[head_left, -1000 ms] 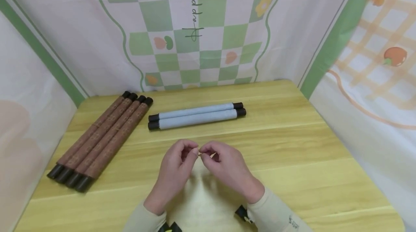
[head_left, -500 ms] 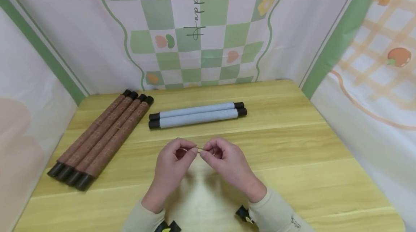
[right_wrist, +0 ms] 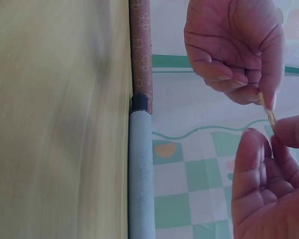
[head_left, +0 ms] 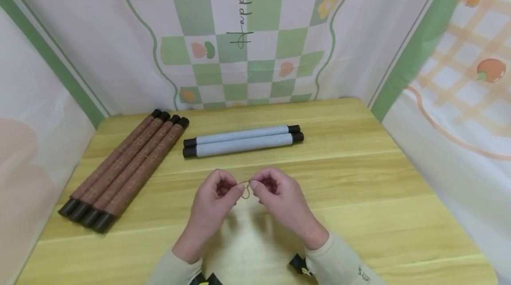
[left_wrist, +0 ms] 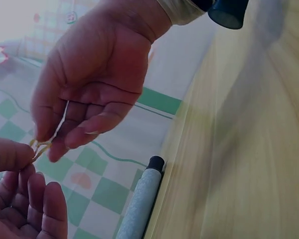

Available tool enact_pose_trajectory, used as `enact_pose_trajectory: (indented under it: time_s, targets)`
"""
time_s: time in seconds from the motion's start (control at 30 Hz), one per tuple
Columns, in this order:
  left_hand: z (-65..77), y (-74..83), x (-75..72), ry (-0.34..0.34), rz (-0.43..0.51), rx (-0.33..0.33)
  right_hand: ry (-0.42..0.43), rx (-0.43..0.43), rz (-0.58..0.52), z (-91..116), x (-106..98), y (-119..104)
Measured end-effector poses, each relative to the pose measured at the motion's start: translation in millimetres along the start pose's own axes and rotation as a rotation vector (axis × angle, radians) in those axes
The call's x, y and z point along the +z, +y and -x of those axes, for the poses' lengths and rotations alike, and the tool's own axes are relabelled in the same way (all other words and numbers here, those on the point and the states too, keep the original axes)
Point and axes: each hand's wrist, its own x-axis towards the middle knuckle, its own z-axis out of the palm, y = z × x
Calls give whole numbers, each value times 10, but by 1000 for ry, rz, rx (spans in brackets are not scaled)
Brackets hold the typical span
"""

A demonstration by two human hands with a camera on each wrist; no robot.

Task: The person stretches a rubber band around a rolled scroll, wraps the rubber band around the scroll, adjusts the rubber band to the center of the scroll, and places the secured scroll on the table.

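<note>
Between my hands, in the head view, is a thin tan string (head_left: 245, 192) that hangs in a small loop. My left hand (head_left: 213, 203) pinches one part of it between thumb and index finger. Thumb and index finger of my right hand (head_left: 281, 200) pinch it just to the right. From the left wrist, the string (left_wrist: 40, 147) looks yellow, with a whiter strand running into the right palm. Beyond the hands lie two rolled light-blue scrolls (head_left: 243, 145) with black end caps, side by side.
Several rolled brown patterned scrolls (head_left: 131, 165) with black ends lie slanted together at the left of the wooden table (head_left: 359, 178). A printed cloth curtain (head_left: 263, 72) stands behind the table, with more cloth (head_left: 447, 112) at the right.
The string now shows a hanging loop between the fingertips; before, only a short taut bit was visible. The right fingertips have shifted slightly right and up. The scrolls have stayed in place.
</note>
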Motion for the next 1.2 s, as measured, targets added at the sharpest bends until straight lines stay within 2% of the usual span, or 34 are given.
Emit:
enact_pose_trajectory:
  time_s: [0.17,0.27,0.4,0.47,0.53,0.67,0.8,1.0,1.2]
  targets:
    - [-3,-17,5,9,-70,-5,11,-31,-145,5,-12,-21]
    - [1,-19,-2,-10,-14,-15,26,-47,-162,0,-20,-20]
    - [7,-11,11,-95,82,-6,-9,-58,-140,-5,-11,5]
    - [10,-6,26,-121,86,2,-22,-58,-120,-2,-3,19]
    - [16,-2,34,-104,57,2,-18,-54,-98,3,3,29]
    - [27,6,23,-13,-3,-10,3,-50,-55,7,5,36]
    - [29,9,6,37,-11,3,5,-86,-14,6,11,49]
    - [29,1,3,15,33,15,-20,-112,28,18,16,47]
    - [38,-20,0,-27,13,-10,21,-84,14,30,0,22]
